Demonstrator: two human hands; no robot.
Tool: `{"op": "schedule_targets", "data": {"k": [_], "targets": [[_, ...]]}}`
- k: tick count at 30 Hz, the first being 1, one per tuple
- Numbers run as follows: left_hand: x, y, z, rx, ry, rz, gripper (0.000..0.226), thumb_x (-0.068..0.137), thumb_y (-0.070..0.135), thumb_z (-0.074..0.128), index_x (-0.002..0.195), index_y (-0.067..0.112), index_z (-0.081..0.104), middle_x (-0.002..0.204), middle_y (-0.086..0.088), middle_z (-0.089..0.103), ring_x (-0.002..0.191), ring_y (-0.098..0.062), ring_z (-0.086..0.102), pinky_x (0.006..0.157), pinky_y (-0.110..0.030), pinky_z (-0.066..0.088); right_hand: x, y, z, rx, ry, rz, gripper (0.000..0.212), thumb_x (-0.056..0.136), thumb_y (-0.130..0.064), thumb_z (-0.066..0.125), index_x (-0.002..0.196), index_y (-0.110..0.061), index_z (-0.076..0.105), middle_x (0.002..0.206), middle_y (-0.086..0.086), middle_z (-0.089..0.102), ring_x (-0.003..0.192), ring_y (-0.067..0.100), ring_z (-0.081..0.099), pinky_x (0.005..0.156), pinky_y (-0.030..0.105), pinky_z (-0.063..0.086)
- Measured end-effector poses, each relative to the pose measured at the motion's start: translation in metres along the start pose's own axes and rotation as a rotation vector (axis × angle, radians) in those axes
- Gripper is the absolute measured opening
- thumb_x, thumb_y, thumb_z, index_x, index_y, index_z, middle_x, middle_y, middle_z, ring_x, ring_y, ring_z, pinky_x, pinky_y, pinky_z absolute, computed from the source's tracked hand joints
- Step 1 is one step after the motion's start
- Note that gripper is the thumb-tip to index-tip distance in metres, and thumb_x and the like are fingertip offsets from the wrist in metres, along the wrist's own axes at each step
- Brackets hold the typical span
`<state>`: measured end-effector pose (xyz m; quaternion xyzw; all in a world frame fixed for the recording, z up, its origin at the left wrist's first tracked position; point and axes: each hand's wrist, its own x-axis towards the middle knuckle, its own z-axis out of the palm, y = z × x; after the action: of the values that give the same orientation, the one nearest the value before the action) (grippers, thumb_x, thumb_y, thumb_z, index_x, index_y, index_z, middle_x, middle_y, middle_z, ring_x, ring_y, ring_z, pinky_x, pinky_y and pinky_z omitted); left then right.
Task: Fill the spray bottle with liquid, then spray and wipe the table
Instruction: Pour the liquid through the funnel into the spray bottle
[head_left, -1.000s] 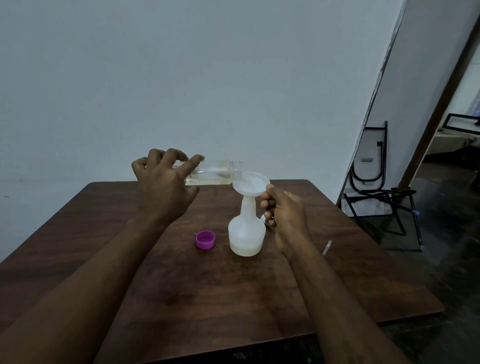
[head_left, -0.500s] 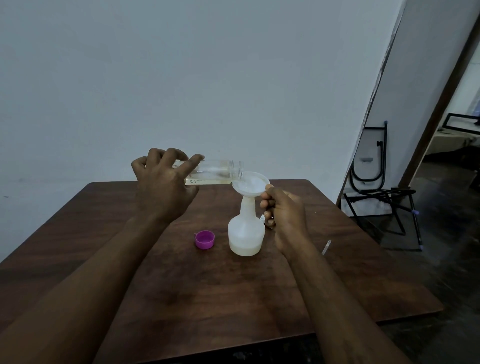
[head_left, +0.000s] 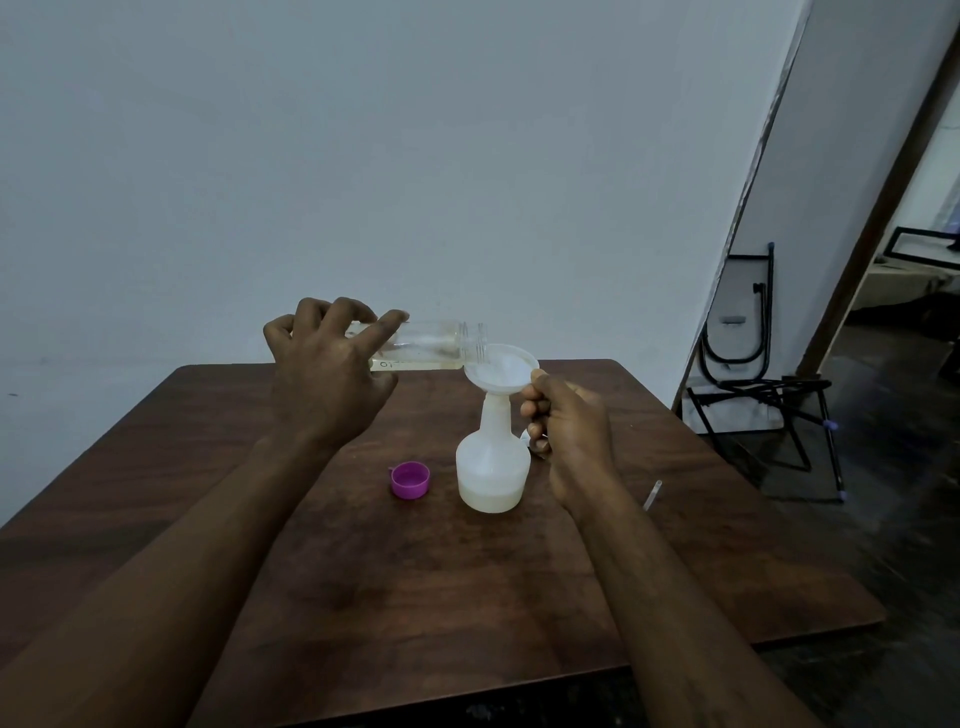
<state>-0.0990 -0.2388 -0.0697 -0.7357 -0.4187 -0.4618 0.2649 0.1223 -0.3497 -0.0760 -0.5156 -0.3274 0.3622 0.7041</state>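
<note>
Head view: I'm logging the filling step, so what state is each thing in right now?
clear bottle, tipped on its side in the left hand, mouth over the funnel, some liquid left.
funnel, seated in the neck of the spray bottle, right hand pinching its rim.
spray bottle, upright on the table, no top on, filled low.
purple cap, off, open side up on the table.
</note>
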Motion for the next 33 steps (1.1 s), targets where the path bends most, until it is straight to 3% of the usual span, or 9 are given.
{"op": "schedule_targets", "data": {"k": [20, 33], "targets": [[0.0003, 0.0003, -0.0013, 0.001, -0.003, 0.009, 0.062, 0.069, 0.024, 0.085, 0.129, 0.034, 0.070, 0.116, 0.002, 0.066, 0.110, -0.032, 0.053, 0.088, -0.047, 0.033, 0.0025, 0.0014, -0.0004, -0.001, -0.006, 0.007, 0.043, 0.097, -0.024, 0.063, 0.054, -0.021, 0.070, 0.059, 0.000, 0.062, 0.041, 0.009, 0.044, 0.039, 0.022, 0.032], [0.0024, 0.0031, -0.0052, 0.001, -0.024, -0.002, 0.062, 0.070, 0.023, 0.086, 0.129, 0.033, 0.071, 0.117, 0.000, 0.067, 0.112, -0.034, 0.054, 0.089, -0.048, 0.033, 0.0037, 0.0015, -0.0001, -0.009, 0.007, 0.008, 0.035, 0.098, -0.023, 0.063, 0.063, -0.016, 0.067, 0.058, 0.000, 0.061, 0.041, 0.009, 0.044, 0.039, 0.022, 0.031]]}}
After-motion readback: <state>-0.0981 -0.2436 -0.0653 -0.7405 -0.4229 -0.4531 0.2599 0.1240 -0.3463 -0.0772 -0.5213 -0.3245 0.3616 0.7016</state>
